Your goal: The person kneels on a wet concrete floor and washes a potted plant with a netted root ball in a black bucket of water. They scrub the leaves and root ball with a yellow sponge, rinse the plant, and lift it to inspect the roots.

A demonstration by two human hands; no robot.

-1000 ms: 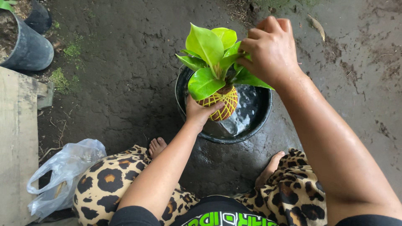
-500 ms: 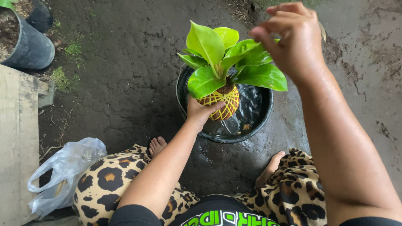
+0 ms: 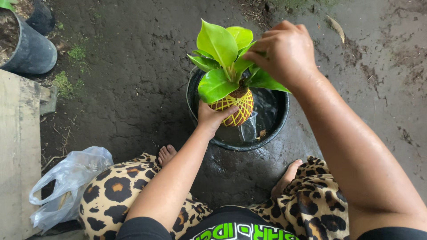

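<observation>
Ground (image 3: 133, 89): dark, wet, cracked earth or concrete, the largest thing in view, carrying everything else. Leopard-print clothing (image 3: 120, 191): covers the crouched person's legs, on the near side of the basin, bare toes showing at either edge. Black basin (image 3: 280, 124): round, holding water, taken here as the landmark; a clear plastic cup (image 3: 248, 129) stands or floats inside it. Black pot (image 3: 31, 53): filled with soil, well apart from the basin, far to its left. Plastic bag (image 3: 66, 182): clear, crumpled, to the basin's near left, beside the knee. Plant (image 3: 222, 58): bright yellow-green broad leaves, held above the basin's left half. Root ball (image 3: 233, 106): brown, round, laced with yellow string, directly under the leaves and over the water, not touching it. Left hand (image 3: 211, 118): closed around the ball from below, fingers wrapped on its near side. Right hand (image 3: 284, 53): fingertips pinched together on a leaf or stem at the plant's right side; half a second earlier it was lifted clear above the foliage, so it has come back down into the leaves. Judged from that, the work in hand is tidying or checking the leaves while the ball stays raised over the basin.
</observation>
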